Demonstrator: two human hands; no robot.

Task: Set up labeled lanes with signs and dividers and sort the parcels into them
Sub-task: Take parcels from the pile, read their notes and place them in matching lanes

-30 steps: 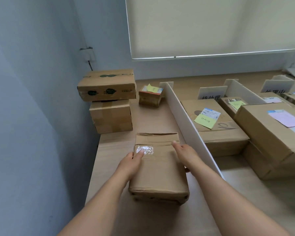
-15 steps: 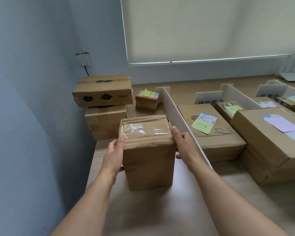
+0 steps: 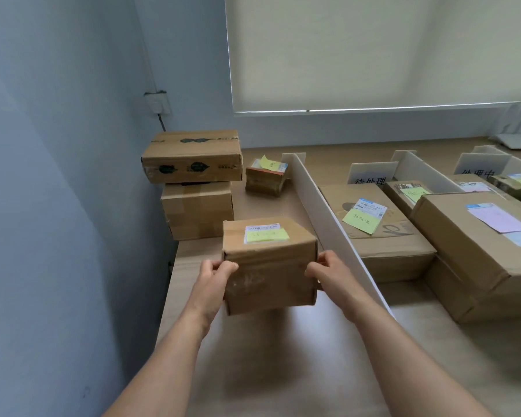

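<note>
The parcel [image 3: 269, 266] is gripped above the table [image 3: 313, 356], label up: the left hand [image 3: 214, 281] at its 9 o'clock, the right hand [image 3: 328, 276] at 3 o'clock. The white divider [image 3: 328, 218] lies just beyond the right hand, running toward 11 o'clock, so the left lane is judged nearest.

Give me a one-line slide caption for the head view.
Both hands, left hand and right hand, grip a labeled parcel in the leftmost lane beside a white divider.
</note>
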